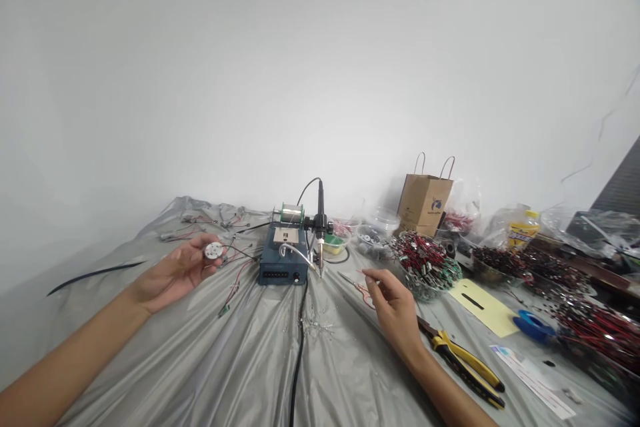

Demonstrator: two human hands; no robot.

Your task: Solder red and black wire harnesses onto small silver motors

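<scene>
My left hand (177, 273) is closed around a small round silver-white part (213, 251) with dark spots on its face, held above the cloth left of the blue soldering station (277, 263). My right hand (395, 307) is pinched, and whatever sits at its fingertips is too small to make out. Beside those fingers lie scissors (364, 293) with orange handles, partly hidden by the hand. A soldering iron (321, 213) stands upright, tip down, in a holder at the station's right. On top of the station rests a solder spool (292, 213).
Yellow-handled pliers (465, 363) lie by my right forearm. Bowls of red and black wired parts (425, 260) crowd the right side, near a yellow card (485, 307), a blue spool (534, 325) and a paper bag (425, 203). A black cable (299, 360) crosses the grey cloth (225, 360).
</scene>
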